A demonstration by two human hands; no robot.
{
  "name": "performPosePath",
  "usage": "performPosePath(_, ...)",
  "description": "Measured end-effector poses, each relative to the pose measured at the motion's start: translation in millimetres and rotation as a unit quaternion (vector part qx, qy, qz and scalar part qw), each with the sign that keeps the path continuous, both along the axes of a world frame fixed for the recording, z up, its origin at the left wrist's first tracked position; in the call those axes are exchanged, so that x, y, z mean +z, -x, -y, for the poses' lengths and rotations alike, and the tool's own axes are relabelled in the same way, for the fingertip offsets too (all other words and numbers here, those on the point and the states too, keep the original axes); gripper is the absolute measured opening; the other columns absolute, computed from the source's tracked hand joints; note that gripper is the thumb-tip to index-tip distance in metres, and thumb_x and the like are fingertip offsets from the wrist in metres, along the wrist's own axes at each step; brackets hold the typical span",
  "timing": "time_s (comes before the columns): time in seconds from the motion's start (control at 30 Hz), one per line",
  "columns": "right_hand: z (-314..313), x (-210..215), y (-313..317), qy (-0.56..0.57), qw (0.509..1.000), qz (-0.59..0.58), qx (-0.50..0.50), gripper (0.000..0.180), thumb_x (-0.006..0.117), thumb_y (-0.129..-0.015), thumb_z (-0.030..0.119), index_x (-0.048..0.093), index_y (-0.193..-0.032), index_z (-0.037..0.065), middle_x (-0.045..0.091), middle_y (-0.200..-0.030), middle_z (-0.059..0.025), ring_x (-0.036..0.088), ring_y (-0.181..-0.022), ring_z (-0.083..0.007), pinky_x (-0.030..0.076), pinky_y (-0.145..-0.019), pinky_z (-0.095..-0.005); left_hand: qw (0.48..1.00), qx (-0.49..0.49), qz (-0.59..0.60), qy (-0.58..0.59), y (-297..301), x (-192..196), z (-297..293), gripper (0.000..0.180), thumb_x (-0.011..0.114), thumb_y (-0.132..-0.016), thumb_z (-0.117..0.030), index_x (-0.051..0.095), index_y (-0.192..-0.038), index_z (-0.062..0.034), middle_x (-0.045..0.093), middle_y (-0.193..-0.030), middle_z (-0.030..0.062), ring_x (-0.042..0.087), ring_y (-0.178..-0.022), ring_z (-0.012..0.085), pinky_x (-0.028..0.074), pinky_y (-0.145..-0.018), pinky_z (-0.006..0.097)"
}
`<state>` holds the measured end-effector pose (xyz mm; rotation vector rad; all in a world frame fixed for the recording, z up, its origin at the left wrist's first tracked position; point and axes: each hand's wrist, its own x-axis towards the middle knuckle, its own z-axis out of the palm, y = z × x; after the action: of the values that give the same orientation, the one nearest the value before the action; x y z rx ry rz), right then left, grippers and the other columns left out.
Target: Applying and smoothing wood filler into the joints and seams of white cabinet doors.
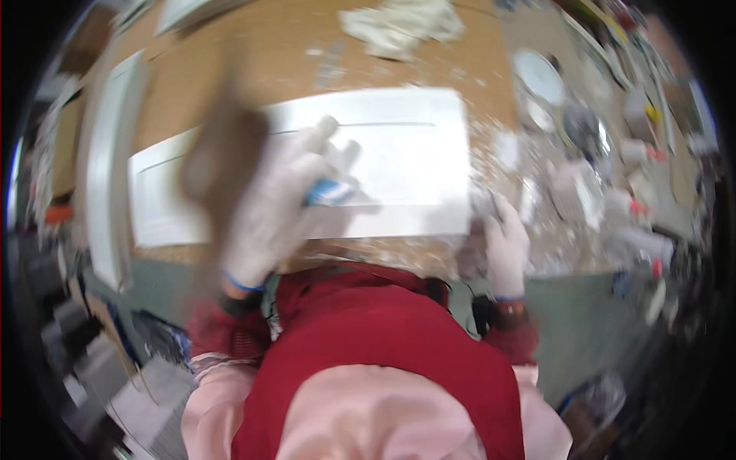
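Observation:
A long white panel (399, 165) with a grooved inner frame lies across the work table in front of me. Over its middle is my left hand (280, 195) in a white glove, its fingers curled around a small blue-and-white object (330, 193) of a kind I cannot make out. A brown, motion-smeared shape (230, 149) hides part of that hand and of the panel. My right hand (507, 241), gloved too, is at the panel's right end near the table's front edge. Its fingers are bent around something dark and greyish, blurred and partly hidden.
Another white panel (115, 169) stands at the left edge of the table (307, 65). A crumpled cream cloth (402, 27) lies at the back. White flakes litter the tabletop. On the right are a round white lid (539, 77) and several bottles with red tips.

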<state>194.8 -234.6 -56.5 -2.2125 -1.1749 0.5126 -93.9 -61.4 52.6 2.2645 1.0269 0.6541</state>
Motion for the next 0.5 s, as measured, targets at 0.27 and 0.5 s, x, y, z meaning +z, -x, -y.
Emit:
performPosePath(0.27, -7, 14, 21, 0.147, 0.982, 0.088, -0.079, 0.057, 0.059, -0.089, 0.017, 0.042, -0.142, 0.004, 0.03, -0.153, -0.0228, 0.033, -0.139, -0.037, 0.031, -0.111, -0.0406, 0.999, 0.048, 0.008, 0.018, 64, -23, 58, 0.017, 0.075, -0.077, -0.015, 0.067, -0.091, -0.0077, 0.058, -0.132, 0.0167, 0.056, -0.118, 0.0344, 0.046, -0.099, 0.04)
performPosePath(0.5, 4, 13, 27, 0.04, 0.952, 0.3, 0.033, 0.061, 0.063, -0.087, 0.012, 0.042, -0.143, 0.006, 0.044, -0.143, -0.0198, 0.048, -0.127, -0.0358, 0.039, -0.104, -0.0434, 0.941, 0.017, 0.192, 0.277, 79, -20, 67, 0.015, 0.073, -0.08, -0.011, 0.064, -0.09, -0.0046, 0.062, -0.123, 0.0128, 0.06, -0.108, 0.0245, 0.045, -0.096, 0.032)
